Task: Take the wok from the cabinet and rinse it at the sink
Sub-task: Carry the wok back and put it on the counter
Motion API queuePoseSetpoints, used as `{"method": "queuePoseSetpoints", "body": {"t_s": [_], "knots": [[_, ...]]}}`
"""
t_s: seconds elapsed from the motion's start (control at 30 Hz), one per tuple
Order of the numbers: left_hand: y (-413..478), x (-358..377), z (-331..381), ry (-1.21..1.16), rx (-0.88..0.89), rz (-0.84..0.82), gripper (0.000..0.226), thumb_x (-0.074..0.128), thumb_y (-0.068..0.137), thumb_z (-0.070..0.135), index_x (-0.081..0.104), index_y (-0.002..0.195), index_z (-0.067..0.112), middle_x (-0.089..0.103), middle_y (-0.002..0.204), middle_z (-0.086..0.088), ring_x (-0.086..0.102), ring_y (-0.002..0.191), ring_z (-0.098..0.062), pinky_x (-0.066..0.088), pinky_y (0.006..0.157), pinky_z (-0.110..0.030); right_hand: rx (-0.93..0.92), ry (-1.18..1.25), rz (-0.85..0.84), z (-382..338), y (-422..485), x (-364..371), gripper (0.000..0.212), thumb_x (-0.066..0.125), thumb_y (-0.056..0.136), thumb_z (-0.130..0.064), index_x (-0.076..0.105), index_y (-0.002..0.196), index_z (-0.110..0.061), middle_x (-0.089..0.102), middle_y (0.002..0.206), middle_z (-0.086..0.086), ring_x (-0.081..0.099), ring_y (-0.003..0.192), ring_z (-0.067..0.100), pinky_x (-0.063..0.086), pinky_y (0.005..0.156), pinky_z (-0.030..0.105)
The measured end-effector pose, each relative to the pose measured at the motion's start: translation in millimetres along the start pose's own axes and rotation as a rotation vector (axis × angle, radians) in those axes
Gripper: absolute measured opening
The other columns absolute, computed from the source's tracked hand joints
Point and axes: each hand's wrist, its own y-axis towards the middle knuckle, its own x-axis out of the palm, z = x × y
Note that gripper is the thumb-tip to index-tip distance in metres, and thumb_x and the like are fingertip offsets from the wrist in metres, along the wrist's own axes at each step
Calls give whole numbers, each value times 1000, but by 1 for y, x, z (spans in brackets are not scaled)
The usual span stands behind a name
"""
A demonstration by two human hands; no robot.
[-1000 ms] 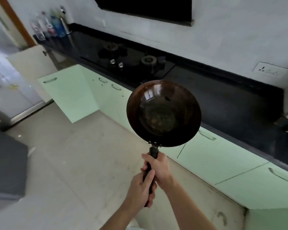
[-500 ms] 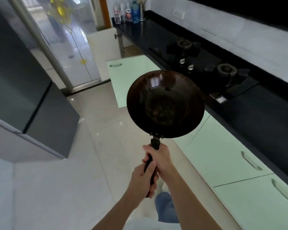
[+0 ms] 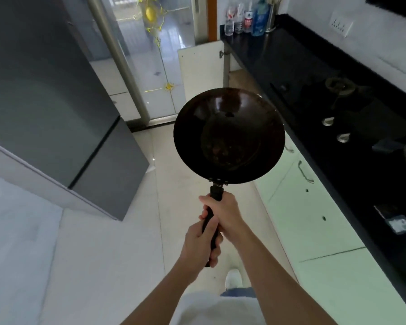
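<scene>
The round dark-brown metal wok [image 3: 229, 136] holds only brownish residue at its bottom; left hand [image 3: 201, 242] and right hand [image 3: 223, 213] both grip its black handle [image 3: 211, 216] tightly.

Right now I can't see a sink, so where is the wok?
Mid-frame, the wok is held over the floor by both hands, left of the counter.

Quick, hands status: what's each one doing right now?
Left hand: closed on the wok handle, lower down.
Right hand: closed on the handle, nearer the bowl.
</scene>
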Motion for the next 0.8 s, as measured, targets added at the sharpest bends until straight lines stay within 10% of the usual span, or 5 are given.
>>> {"method": "queuePoseSetpoints", "body": {"t_s": [0.57,0.8], "knots": [[179,-40,87,-142,41,195,39,46,98,36,58,89,0,54,57,-2,43,41,-14,40,38,-22,-44,-195,-147,-102,190,44,15,68,87,-12,59,78,-5,59,60,12,64,55,24,55,56,31],[277,-113,146,-89,44,135,42,45,100,33,57,90,-5,54,57,-3,43,41,-14,42,39,-22,-27,-149,-107,-146,298,105,16,70,85,-12,59,75,-7,59,57,8,62,52,20,59,77,56]]}}
